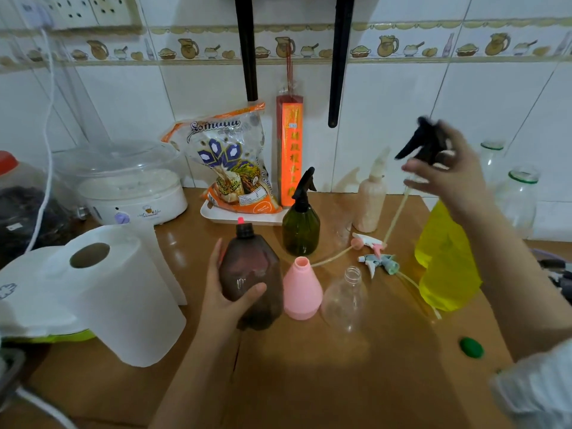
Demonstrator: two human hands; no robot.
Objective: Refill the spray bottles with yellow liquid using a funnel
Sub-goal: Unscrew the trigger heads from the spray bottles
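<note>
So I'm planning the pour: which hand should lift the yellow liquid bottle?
Probably the right hand: it hovers right above the yellow liquid bottle, holding only the black sprayer head, while the left hand grips the brown bottle.

Left hand (230,292): at 7 o'clock, fingers and thumb curled round a brown bottle (250,274).
Right hand (445,171): raised at 2 o'clock, fingers gripping a black sprayer head (424,140).

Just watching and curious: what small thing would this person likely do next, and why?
Probably set the black spray head, lifted in the right hand, down on the table beside the two loose spray heads. The left hand grips the brown bottle, whose neck is open, so it looks ready for filling once that hand is free.
</note>
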